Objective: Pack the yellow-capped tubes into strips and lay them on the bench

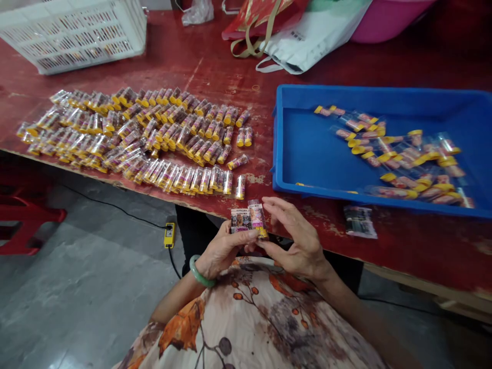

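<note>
At the table's front edge, my left hand (225,243), with a green bangle at the wrist, pinches a dark printed label (240,219) and a small clear tube with a yellow end (257,220). The tube lies upright over the label's right side, and my left thumb presses on its lower part. My right hand (294,236) is just right of the tube, thumb and fingers spread apart around its side. The thumb tip is close to the tube's bottom; whether it touches, I cannot tell. Rows of similar yellow-ended tubes (169,130) lie on the table ahead and left.
A blue tray (303,179) on the right holds several loose yellow-ended tubes. By its front edge lies a stack of dark labels (360,222). Farther back are a white slatted basket (82,38), bags (303,46) and a pink basin (388,20). A yellow power socket (169,236) lies below.
</note>
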